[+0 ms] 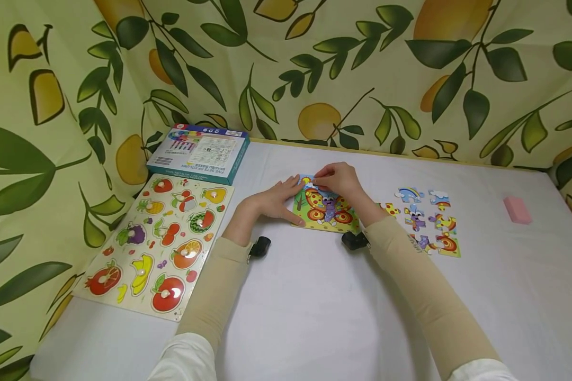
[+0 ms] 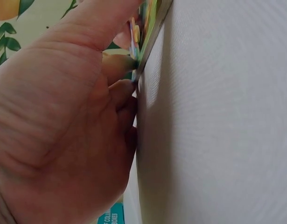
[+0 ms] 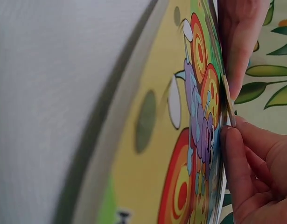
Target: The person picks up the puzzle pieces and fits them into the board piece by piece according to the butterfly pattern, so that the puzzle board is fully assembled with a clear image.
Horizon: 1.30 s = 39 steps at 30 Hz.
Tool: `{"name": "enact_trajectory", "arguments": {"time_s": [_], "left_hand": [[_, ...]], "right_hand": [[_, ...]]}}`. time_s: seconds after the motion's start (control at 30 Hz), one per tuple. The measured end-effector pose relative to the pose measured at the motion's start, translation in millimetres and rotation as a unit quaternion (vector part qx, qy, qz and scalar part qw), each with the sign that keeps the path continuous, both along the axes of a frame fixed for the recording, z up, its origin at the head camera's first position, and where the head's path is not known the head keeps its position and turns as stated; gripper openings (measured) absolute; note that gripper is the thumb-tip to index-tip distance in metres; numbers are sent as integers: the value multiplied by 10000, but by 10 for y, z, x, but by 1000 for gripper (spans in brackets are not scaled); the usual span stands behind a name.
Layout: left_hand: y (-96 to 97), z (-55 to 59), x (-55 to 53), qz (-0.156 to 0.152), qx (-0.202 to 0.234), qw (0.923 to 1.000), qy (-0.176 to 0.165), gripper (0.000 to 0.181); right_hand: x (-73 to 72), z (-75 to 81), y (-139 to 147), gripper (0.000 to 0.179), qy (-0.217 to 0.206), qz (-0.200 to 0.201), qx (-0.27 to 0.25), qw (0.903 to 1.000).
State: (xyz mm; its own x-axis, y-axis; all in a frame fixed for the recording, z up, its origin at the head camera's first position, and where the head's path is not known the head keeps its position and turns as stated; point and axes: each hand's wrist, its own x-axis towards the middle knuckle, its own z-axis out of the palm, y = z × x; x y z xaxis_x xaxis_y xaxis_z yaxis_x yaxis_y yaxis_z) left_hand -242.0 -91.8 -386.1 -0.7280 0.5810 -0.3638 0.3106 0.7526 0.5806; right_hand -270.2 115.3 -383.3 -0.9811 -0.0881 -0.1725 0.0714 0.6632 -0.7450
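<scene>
A butterfly puzzle board (image 1: 321,218) lies flat on the white table in the head view. My left hand (image 1: 277,201) rests at its left side with thumb and fingers spread, the thumb on the lower left edge. Near the board's top, my right hand (image 1: 339,180) pinches a puzzle piece (image 3: 228,100) between thumb and finger. That piece stands tilted against the board in the right wrist view, beside a finger of the left hand. Its picture is hidden there. Close by on the right lie several loose puzzle pieces (image 1: 409,194), partly behind the right forearm.
A fruit peg board (image 1: 145,221) lies to the left, with a boxed bead set (image 1: 197,153) behind it. Far right is a pink block (image 1: 517,210). A leaf-patterned curtain (image 1: 276,79) borders the table's back and left.
</scene>
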Motion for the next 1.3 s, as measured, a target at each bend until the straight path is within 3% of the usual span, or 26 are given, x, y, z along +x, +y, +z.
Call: {"name": "enact_trajectory", "arguments": {"time_s": [0.27, 0.4, 0.7, 0.83, 1.17, 1.3], "left_hand": [[21, 21, 14, 116, -95, 9999, -48, 109], [25, -2, 6, 59, -148, 9999, 6, 109], [20, 15, 6, 12, -155, 9999, 33, 109], [20, 18, 5, -9, -177, 9998, 54, 109], [47, 22, 2, -240, -288, 9987, 341, 109], [48, 15, -2, -173, -341, 9988, 307, 108]], "right_hand": [[16, -1, -25, 22, 542, 244, 403, 9974], [22, -24, -3, 23, 615, 333, 440, 9966], [14, 10, 124, 43, 481, 1499, 907, 9834], [4, 5, 160, 43, 389, 1542, 843, 9837], [-13, -38, 193, 38, 693, 1655, 862, 9800], [-15, -41, 196, 38, 650, 1676, 888, 9797]]}}
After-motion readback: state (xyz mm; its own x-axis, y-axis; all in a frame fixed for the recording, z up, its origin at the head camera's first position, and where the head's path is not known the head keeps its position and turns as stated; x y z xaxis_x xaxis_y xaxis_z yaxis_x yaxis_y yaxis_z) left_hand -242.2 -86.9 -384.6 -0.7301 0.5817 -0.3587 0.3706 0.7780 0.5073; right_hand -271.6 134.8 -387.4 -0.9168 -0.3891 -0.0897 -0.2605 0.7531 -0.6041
